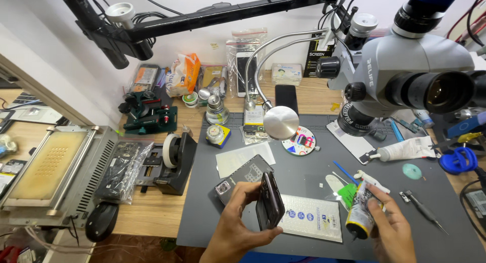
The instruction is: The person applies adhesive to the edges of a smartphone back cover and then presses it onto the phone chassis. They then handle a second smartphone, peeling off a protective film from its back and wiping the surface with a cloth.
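Phone housing [269,200], dark and glossy, is held on edge over the grey work mat [304,172], just above a white bubble-wrap pouch [312,217] lying flat on it. The left hand [238,220] is wrapped around the housing from below, with fingers along one side and the thumb against the lower edge, so that the rim is turned towards the viewer. The right hand [390,222] is closed around a small glue tube [360,211] with a yellow-and-black label and a dark nozzle pointing downward, held well apart from the housing.

Judged from this, the step in hand appears to be preparation for gluing: both parts are gripped but have not been brought together. The next move would call for the nozzle to be brought to the rim of the housing and a thin, even bead to be laid without spilling onto the mat.

A second phone body [243,177], grey with a camera cut-out, lies on the mat just behind the left hand. Whether the held housing carries a screen cannot be told, since only its edge and a curved dark face are shown. A microscope [405,70] stands at the right rear.
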